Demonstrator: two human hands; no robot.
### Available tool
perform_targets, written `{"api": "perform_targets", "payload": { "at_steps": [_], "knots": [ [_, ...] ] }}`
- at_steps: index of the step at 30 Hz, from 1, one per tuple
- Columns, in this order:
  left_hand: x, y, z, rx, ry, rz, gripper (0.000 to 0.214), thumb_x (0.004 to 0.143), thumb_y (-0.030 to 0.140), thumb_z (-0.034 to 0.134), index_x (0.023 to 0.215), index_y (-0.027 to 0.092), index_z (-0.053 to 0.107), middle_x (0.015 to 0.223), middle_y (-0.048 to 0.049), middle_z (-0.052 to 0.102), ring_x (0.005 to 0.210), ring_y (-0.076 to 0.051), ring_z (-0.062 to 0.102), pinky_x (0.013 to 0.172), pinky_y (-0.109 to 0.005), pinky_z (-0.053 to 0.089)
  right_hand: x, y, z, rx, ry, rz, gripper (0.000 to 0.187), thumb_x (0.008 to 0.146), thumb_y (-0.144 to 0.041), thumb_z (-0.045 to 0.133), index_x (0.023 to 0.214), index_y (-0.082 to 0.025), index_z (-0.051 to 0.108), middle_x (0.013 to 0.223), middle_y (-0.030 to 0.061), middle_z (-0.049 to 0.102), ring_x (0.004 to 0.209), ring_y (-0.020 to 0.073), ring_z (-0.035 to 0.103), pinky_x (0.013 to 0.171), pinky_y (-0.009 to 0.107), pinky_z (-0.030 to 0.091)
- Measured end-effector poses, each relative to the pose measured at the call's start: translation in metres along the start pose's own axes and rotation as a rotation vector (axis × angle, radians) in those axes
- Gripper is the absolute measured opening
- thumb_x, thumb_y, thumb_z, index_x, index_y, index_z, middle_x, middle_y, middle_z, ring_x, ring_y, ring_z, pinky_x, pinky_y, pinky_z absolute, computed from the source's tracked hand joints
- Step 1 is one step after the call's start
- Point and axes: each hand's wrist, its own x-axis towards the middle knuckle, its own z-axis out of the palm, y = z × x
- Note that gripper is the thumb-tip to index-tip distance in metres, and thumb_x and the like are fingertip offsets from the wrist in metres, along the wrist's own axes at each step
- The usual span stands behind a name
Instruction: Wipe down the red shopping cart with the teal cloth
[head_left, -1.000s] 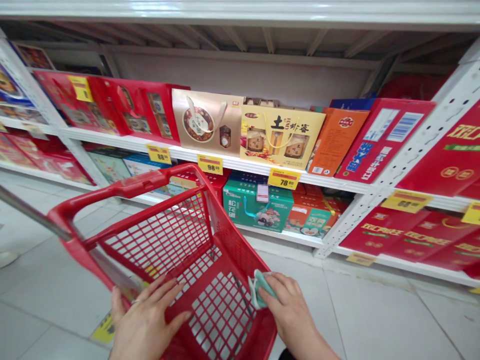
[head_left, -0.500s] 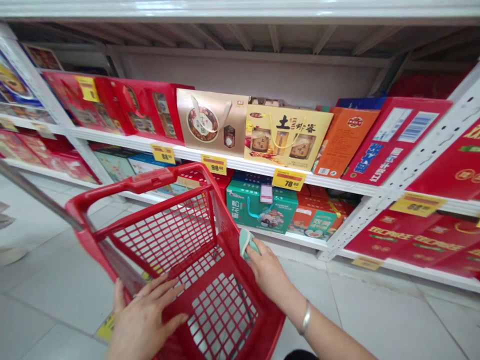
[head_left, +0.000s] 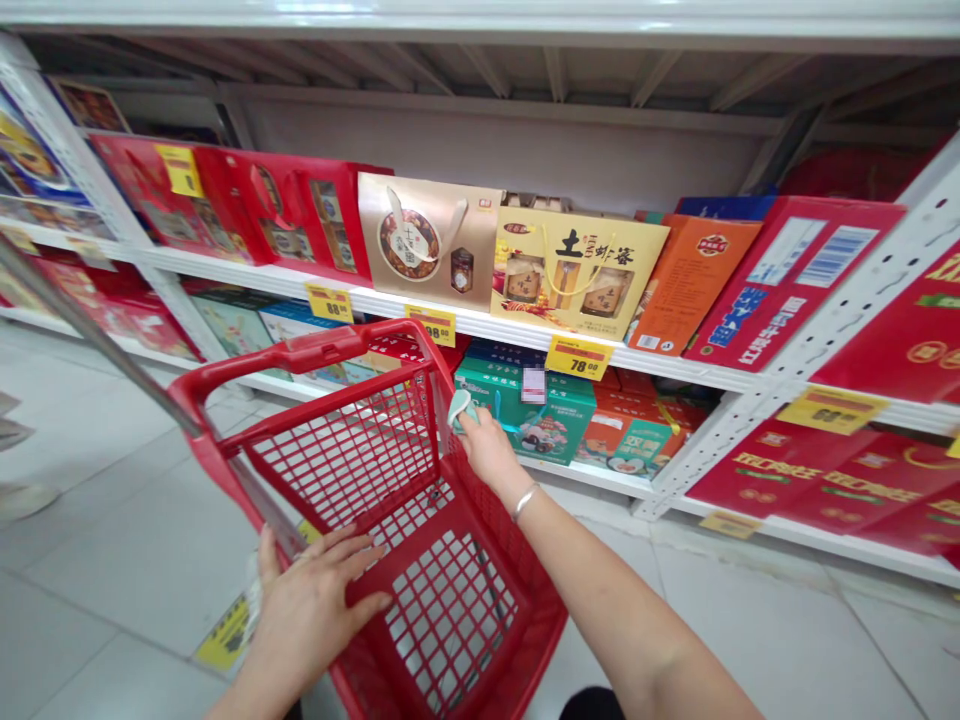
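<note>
A red plastic shopping basket (head_left: 390,470) on wheels stands in front of me, with nothing in it. My left hand (head_left: 319,600) lies flat on its near rim, fingers spread. My right hand (head_left: 484,445) is stretched out along the basket's right rim, closed on a small pale green cloth (head_left: 459,408) pressed to the far end of that rim. A silver bracelet (head_left: 525,500) circles my right wrist.
White store shelves (head_left: 480,325) hold red, gold, orange and green gift boxes (head_left: 574,270) with yellow price tags (head_left: 577,357). A grey metal pole (head_left: 97,340) crosses at the left. The floor is pale tile, with a yellow sticker (head_left: 225,632) near the basket.
My right hand has slid the green cloth forward along the basket's right rim, from the near end to the far end. My left hand has stayed on the near rim.
</note>
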Motion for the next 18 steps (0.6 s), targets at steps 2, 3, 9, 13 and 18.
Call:
{"api": "perform_targets", "payload": {
  "at_steps": [2,3,9,13,18],
  "knots": [
    [0.003,-0.004,-0.001,-0.005,-0.003,0.014,0.036,0.077,0.049,0.068,0.108,0.035,0.078,0.121,-0.0065,0.075,0.120,-0.035,0.064,0.120,-0.067,0.015,-0.009,0.004,0.000,0.019,-0.001,0.016,0.047,0.096,-0.016,0.051,0.143,-0.025,0.051,0.124,0.0125,0.058,0.101,0.0219,0.062,0.093,0.034,0.050],
    [0.005,-0.006,-0.001,-0.007,-0.007,0.023,0.037,0.077,0.049,0.068,0.109,0.035,0.078,0.121,-0.0061,0.075,0.120,-0.035,0.064,0.120,-0.068,0.014,-0.016,0.006,0.000,0.030,-0.003,0.024,0.047,0.096,-0.015,0.051,0.142,-0.025,0.052,0.122,0.0122,0.058,0.100,0.0215,0.062,0.093,0.034,0.050],
    [0.010,-0.021,-0.007,0.039,0.025,0.040,0.036,0.079,0.044,0.065,0.111,0.033,0.077,0.126,-0.0072,0.072,0.126,-0.037,0.060,0.121,-0.071,0.007,-0.073,0.013,0.005,0.188,0.057,0.048,0.047,0.090,-0.006,0.052,0.133,-0.021,0.058,0.114,0.0109,0.058,0.100,0.0208,0.062,0.093,0.034,0.051],
    [0.009,-0.031,-0.009,0.087,0.014,0.047,0.041,0.080,0.041,0.059,0.114,0.025,0.076,0.130,-0.0102,0.070,0.132,-0.037,0.055,0.121,-0.069,0.016,-0.121,0.009,0.012,0.298,0.120,0.045,0.048,0.087,-0.006,0.051,0.130,-0.024,0.059,0.111,0.0085,0.059,0.098,0.0208,0.062,0.090,0.035,0.054],
    [-0.003,-0.042,-0.015,0.117,0.135,0.021,0.044,0.083,0.034,0.051,0.120,0.026,0.073,0.149,-0.0091,0.055,0.144,-0.036,0.041,0.121,-0.068,0.016,-0.172,-0.013,0.018,0.338,0.180,0.094,0.043,0.086,-0.009,0.052,0.126,-0.024,0.061,0.111,0.0095,0.061,0.094,0.0219,0.065,0.086,0.035,0.058]
  ]
}}
